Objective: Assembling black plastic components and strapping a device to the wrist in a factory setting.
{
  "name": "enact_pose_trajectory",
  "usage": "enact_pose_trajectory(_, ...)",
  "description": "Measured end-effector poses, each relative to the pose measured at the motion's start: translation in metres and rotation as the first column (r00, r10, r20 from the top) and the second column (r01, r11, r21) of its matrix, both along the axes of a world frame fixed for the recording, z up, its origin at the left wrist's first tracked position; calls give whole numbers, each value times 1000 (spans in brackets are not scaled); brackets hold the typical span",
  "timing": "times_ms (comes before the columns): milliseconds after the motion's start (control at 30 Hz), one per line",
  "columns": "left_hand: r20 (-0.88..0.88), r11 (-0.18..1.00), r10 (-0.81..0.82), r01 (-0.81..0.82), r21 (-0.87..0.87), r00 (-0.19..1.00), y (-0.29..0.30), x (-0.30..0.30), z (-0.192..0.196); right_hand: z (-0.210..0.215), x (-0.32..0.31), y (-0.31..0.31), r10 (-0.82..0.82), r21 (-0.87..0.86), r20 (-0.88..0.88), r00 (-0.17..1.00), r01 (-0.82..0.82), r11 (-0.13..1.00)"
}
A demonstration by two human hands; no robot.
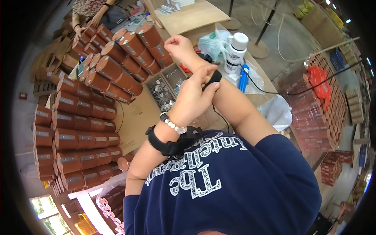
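With its fingers and thumb, my left hand (pixel 192 96) grips a black wrist strap (pixel 212 80) that goes round my right wrist. Past the strap, my right hand (pixel 181 49) is held up, fingers curled loosely in, with nothing visible in them. A bead bracelet (pixel 172 124) and another black strap (pixel 158 144) are on my left arm. Below my hands, a partitioned wooden tray (pixel 169 75) contains small metal pieces (pixel 160 94). Beside my right forearm are a white bottle (pixel 237 47) and a blue tool-like object (pixel 243 78).
Brown cylinders with metal clasps (pixel 88 139) are stacked at left, more (pixel 129 58) ahead. A brown board (pixel 135 113) lies between. Another person's hands (pixel 96 19) reach among the far cylinders. A black cable (pixel 282 94) crosses the right. Wrapped cylinders (pixel 313 109) carry a red bag (pixel 319 86).
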State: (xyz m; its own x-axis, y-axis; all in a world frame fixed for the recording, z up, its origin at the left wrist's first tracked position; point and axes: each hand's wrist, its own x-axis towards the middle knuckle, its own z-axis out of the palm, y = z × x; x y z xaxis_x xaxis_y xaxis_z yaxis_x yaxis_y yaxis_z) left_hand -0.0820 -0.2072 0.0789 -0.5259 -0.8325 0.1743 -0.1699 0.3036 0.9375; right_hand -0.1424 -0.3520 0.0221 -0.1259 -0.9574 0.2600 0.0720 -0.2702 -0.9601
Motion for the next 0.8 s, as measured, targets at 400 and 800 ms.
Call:
enact_pose_trajectory(400, 198, 945, 84, -15, -327, 977, -13, 14, -12, 52, -31, 5, 84, 77, 852, 517, -282, 956)
enact_pose_trajectory(800, 199, 941, 160, -88, -325, 967, -13, 10, -20, -32, 7, 29, -320, -324, -946, 49, -85, 942)
